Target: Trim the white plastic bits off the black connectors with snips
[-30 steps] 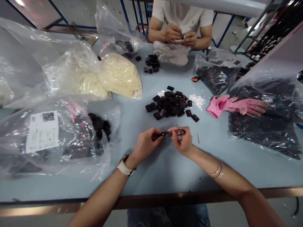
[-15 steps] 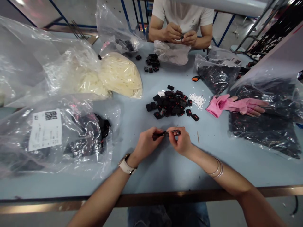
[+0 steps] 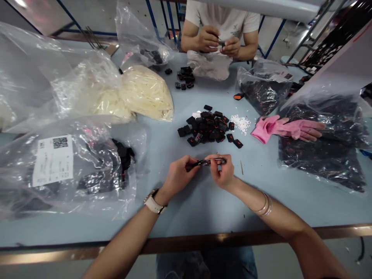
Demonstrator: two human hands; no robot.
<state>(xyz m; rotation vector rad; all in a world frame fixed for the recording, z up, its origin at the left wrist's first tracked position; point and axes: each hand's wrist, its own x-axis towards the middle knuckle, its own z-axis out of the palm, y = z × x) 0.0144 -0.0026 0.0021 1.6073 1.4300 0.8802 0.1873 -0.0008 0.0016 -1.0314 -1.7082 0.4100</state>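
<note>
Bare left hand point(image 3: 178, 175), white-strapped watch at the wrist: thumb and fingers pinched close on a small black plastic piece point(image 3: 190, 166), mostly hidden by the grip. Bare right hand point(image 3: 224, 173), thin bangles on the forearm: fingers curled round a slim, dark, shiny metal tool point(image 3: 207, 162), its far end at the black piece. Whether they touch, cannot tell. Both held above the pale blue tabletop point(image 3: 192, 217), near its front edge.

Just beyond the hands, a loose heap of small black plastic blocks with red marks point(image 3: 213, 126); beside it, a scatter of tiny white bits point(image 3: 240, 124). Farther right, pink gloves point(image 3: 263, 130) lie partly over a clear plastic bag of dark parts point(image 3: 319, 162). Across the table, a co-worker in a white shirt point(image 3: 222, 19), both hands raised together.
</note>
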